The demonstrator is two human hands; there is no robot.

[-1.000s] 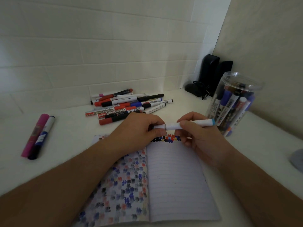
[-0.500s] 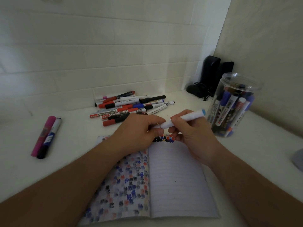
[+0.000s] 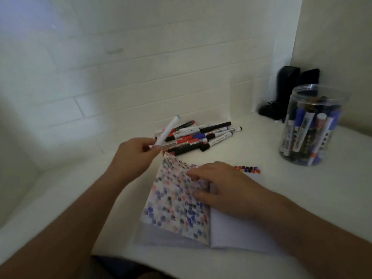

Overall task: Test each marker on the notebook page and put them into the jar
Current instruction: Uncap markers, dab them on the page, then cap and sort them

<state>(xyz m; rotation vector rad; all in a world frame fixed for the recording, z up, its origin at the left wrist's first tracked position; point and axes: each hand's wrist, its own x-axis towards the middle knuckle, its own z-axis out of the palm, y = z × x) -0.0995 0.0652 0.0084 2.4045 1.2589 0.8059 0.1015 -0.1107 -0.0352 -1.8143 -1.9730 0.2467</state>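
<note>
My left hand [image 3: 136, 156] pinches the lower end of a white marker [image 3: 167, 129] with a light-blue tip end, which points up and away over the pile of loose markers [image 3: 203, 136]. My right hand [image 3: 221, 186] lies with straight fingers on the open notebook [image 3: 237, 232], touching the page covered in coloured test scribbles [image 3: 173, 202], which stands tilted up off the left side. A row of scribbles [image 3: 248, 169] shows on the page beyond my fingers. The clear plastic jar [image 3: 313, 125] with several markers in it stands open at the right.
Two black speakers [image 3: 287, 91] with a cable stand in the back corner behind the jar. A white tiled wall closes the back and a beige wall closes the right side. The notebook lies near the front edge of the white table [image 3: 302, 198].
The white marker went from both hands to my left hand alone and now points up. My right hand dropped onto the notebook, and the scribbled page has lifted.
</note>
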